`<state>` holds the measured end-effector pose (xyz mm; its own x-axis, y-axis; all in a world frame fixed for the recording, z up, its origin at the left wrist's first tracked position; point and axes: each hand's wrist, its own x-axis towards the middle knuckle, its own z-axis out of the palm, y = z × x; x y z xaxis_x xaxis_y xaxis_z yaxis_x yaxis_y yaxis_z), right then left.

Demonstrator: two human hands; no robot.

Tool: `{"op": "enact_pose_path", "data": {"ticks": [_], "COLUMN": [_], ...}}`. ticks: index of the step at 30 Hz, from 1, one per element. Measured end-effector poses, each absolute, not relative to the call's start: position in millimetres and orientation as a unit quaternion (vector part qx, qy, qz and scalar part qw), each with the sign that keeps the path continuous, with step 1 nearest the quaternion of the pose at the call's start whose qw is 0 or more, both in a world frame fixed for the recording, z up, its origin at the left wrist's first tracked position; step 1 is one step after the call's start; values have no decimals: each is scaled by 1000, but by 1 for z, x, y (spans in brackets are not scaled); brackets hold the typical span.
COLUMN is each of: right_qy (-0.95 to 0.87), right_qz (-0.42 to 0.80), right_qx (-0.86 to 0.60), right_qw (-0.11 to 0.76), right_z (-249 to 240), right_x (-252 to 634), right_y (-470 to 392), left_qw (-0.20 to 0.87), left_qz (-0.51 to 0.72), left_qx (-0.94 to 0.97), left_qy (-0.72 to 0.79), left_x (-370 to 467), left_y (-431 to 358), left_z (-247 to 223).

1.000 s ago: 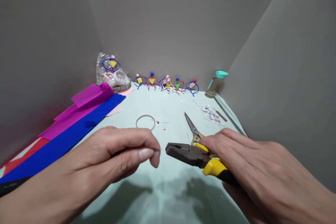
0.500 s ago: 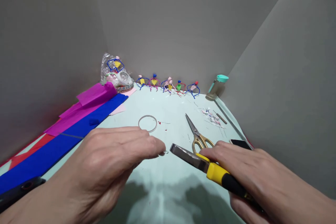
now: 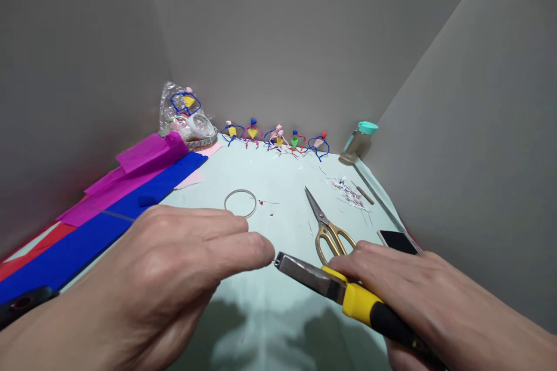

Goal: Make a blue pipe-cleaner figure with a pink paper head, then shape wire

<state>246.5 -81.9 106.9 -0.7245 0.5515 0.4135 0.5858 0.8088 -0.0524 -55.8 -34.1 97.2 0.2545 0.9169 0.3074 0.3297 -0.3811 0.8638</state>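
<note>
Pinched between the fingertips of my left hand [image 3: 191, 269] is a thin piece of wire [image 3: 275, 261]; only its small metal end shows, the rest hidden by the fingers. My right hand [image 3: 409, 284] is closed around yellow-and-black pliers [image 3: 311, 275]. The tips of the pliers' jaws meet the wire end right beside my left fingertips. Gold-handled scissors [image 3: 322, 219] lie on the table just beyond the right hand. Past the left hand, a coil of thin wire [image 3: 255, 204] rests flat on the pale tablecloth.
Several small wire-and-paper figures [image 3: 253, 132] stand along the back wall. Blue paper [image 3: 117, 215] and magenta paper [image 3: 152, 152] lie at left, below a clear plastic bag [image 3: 166, 101]. On the right are a bottle [image 3: 359, 142], paper scraps [image 3: 349, 192] and a phone [image 3: 398, 242].
The pliers have moved slightly left and down, closing the gap to the wire end at my left fingertips. My left hand has hardly moved, and the view has shifted a little.
</note>
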Motion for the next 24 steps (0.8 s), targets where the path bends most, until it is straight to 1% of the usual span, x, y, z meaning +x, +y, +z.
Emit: {"op": "enact_pose_path", "data": {"ticks": [3, 7, 11, 15, 20, 24], "right_qy": [-924, -918, -914, -912, -902, -895], "right_qz": [-32, -25, -3, 17, 80, 103], "right_qx": [-331, -351, -367, -368, -384, -404], "right_qw": [187, 184, 175, 181, 180, 161], "right_z": [109, 112, 112, 111, 118, 124], "right_x": [245, 240, 239, 238, 233, 231], "right_y": [-82, -82, -82, -79, -78, -79], "left_qw": [254, 121, 37, 5, -5, -13], "left_qz": [329, 329, 321, 314, 314, 310], "left_qx": [854, 909, 922, 923, 923, 923], "left_qy": [314, 227, 213, 221, 223, 225], "left_x": [-58, -56, -50, -46, -46, -47], "left_y": [-31, -28, -30, -32, -30, -31], "left_z": [100, 104, 108, 110, 108, 107]}}
